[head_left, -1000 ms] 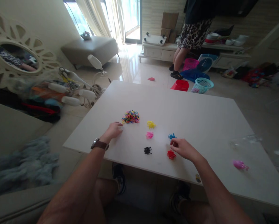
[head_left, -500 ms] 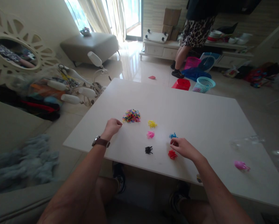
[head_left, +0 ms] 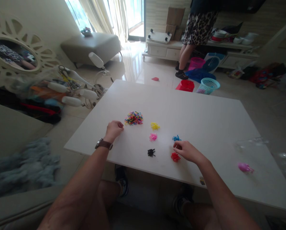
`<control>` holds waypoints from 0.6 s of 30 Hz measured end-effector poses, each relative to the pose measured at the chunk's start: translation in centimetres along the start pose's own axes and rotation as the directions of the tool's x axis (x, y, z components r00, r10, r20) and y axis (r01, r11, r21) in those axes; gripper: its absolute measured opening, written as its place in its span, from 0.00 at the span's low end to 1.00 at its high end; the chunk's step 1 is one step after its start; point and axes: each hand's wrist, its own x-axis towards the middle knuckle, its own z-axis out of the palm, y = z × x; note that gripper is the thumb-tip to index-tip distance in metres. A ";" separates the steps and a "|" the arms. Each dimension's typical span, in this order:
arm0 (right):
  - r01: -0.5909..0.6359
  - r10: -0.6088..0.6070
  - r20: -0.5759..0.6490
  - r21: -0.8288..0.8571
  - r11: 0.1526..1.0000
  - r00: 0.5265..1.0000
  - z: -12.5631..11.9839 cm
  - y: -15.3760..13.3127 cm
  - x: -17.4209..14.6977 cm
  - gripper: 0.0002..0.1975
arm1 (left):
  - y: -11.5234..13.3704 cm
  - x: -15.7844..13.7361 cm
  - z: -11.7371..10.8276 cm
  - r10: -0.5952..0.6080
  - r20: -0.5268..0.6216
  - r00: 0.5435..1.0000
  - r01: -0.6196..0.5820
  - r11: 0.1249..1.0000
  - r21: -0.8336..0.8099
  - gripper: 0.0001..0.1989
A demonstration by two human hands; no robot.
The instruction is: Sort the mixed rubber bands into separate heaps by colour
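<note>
My left hand (head_left: 114, 130), with a watch (head_left: 103, 144) on its wrist, is pinched closed at the table. It is beside the lower left of a mixed-colour pile of small rubber bands (head_left: 133, 118). Whatever is between its fingertips is too small to make out. My right hand (head_left: 185, 150) is closed in a pinch between the blue bands (head_left: 176, 138) and the red bands (head_left: 175, 157); its fingertips' contents are hidden. Left of it are separate piles of yellow bands (head_left: 154, 126), pink bands (head_left: 153, 137) and black bands (head_left: 151, 152).
The white table (head_left: 200, 118) carries a pink bundle (head_left: 244, 167) and a clear plastic item (head_left: 252, 144) at the right. A small dark object (head_left: 202, 180) lies by the front edge. Beyond stand a red stool (head_left: 186, 85), a light-blue basket (head_left: 208, 86) and another person (head_left: 198, 30).
Both hands stay pinched in nearly the same places. The view has shifted slightly, and the small dark object at the front edge shows more beside my right forearm.
</note>
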 end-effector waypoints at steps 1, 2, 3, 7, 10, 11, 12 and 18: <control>0.001 -0.001 0.001 -0.001 1.000 1.000 0.0 0.0 0.0 0.08 | -0.1 0.0 0.3 0.011 -0.006 1.000 -0.011 1.000 0.024 0.09; 0.001 -0.001 0.001 -0.003 1.000 1.000 0.0 -0.1 0.0 0.08 | -0.1 0.0 0.6 0.019 -0.010 1.000 -0.019 0.999 0.043 0.09; 0.002 -0.002 0.001 -0.004 1.000 1.000 -0.1 -0.2 -0.1 0.08 | -0.1 0.0 0.9 0.024 -0.011 1.000 -0.024 0.998 0.059 0.09; 0.002 -0.002 0.000 0.002 1.000 1.000 -0.3 -0.4 -0.2 0.07 | -0.3 0.1 1.4 0.007 0.028 1.000 -0.010 0.995 0.097 0.10; 0.001 -0.001 -0.004 0.002 1.000 1.000 -0.4 -0.5 -0.2 0.08 | -0.1 0.3 1.6 -0.007 0.055 0.998 0.000 0.991 0.131 0.13; 0.002 -0.002 -0.005 0.002 1.000 1.000 -0.5 -0.5 -0.3 0.08 | 0.1 0.3 1.6 -0.012 0.057 0.998 0.004 0.990 0.141 0.13; 0.003 -0.003 -0.007 0.003 1.000 1.000 -0.5 -0.5 -0.3 0.08 | 0.4 0.3 1.6 -0.017 0.058 0.998 0.009 0.990 0.142 0.13; 0.020 -0.020 -0.013 0.018 1.000 1.000 -0.5 -0.6 -0.5 0.08 | 4.5 -1.6 0.9 0.095 0.229 0.969 -0.004 0.930 -0.368 0.07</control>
